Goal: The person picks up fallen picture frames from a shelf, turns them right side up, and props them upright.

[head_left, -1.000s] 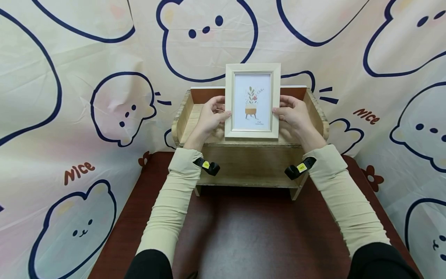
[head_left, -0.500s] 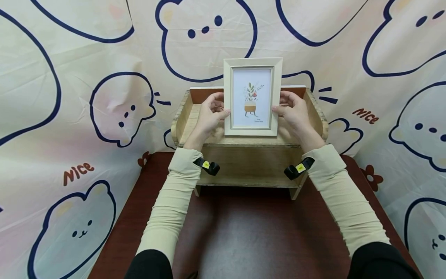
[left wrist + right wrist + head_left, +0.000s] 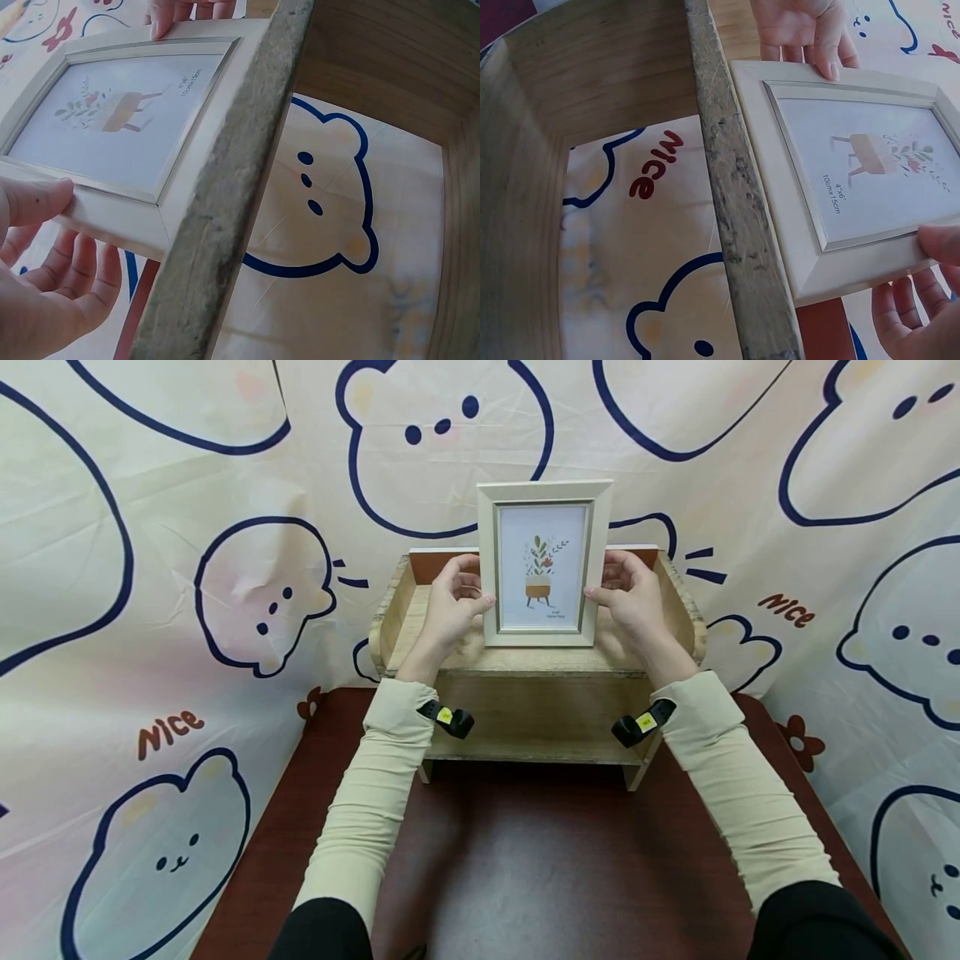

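Observation:
A cream picture frame point(image 3: 542, 639) with a potted-plant print stands nearly upright over the top board of a small wooden shelf point(image 3: 465, 662). My left hand point(image 3: 452, 610) holds its left edge, thumb on the front and the other fingers curled behind. On the opposite edge, my right hand point(image 3: 632, 597) pinches the frame the same way. In the left wrist view the left thumb presses the frame's border point(image 3: 112, 196), and the shelf's rough front edge point(image 3: 225, 172) crosses before it. The right wrist view shows the right thumb point(image 3: 939, 241) on the border too.
Raised side panels point(image 3: 682, 602) bound the shelf's top, with a reddish-brown strip point(image 3: 438, 562) along the back. A lower board point(image 3: 536, 727) lies beneath. The shelf stands on a dark brown table point(image 3: 525, 852), before a bear-print cloth point(image 3: 247, 593).
The picture frame has risen a little and its top has tipped toward me, so it looks larger. Both hands have moved up slightly with it, keeping their hold.

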A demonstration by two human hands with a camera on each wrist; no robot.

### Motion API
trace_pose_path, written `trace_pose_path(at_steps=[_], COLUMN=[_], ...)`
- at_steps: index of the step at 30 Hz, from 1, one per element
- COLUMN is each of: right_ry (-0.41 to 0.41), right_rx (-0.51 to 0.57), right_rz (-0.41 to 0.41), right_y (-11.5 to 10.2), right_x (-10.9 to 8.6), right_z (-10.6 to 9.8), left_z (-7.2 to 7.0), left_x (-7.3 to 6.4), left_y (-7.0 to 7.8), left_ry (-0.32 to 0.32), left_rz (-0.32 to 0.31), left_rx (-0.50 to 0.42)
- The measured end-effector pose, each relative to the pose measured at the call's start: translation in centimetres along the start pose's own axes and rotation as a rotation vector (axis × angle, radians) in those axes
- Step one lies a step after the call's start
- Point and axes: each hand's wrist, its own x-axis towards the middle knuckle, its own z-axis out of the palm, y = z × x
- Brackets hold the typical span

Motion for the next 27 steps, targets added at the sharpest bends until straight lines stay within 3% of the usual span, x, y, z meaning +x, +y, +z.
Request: trace_pose_path(at_steps=[15,27], right_ry=[0.022,0.060], right_rx=[0.004,-0.053], right_rz=[-0.048,-0.055], right_y=[0.01,0.07], right_x=[-0.16,-0.13], right_z=[0.21,0.40], left_z=[0.05,-0.11], left_x=[-0.22,-0.47], left_y=[0.13,0.43], left_ry=[0.010,0.019], left_rz=[0.028,0.044], left_rx=[0.017,0.030])
